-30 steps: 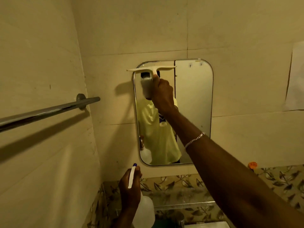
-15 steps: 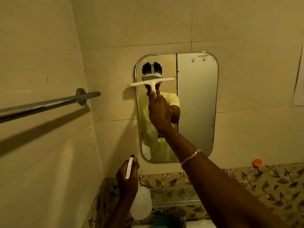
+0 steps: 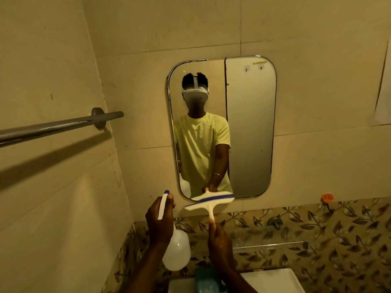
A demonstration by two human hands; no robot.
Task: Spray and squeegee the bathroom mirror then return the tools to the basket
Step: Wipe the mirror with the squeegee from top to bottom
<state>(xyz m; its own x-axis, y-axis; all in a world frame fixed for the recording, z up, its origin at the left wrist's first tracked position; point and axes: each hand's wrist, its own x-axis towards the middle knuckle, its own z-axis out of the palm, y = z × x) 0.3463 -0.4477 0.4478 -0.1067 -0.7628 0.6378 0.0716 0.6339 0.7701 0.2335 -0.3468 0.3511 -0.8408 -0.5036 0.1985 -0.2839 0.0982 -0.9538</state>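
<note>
One wall mirror, the landmark; one squeegee at its lower edge; one spray bottle below its left corner; two hands, left and right, below it; one towel bar to its left; one orange hook off its lower right

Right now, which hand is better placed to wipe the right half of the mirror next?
Right hand: it grips the squeegee at the mirror's bottom edge. The left hand is full with the spray bottle.

The squeegee is cream with a blue strip along its blade, and the spray bottle is translucent white with a blue tip. Beige wall tiles sit above a leaf-patterned tile band.
</note>
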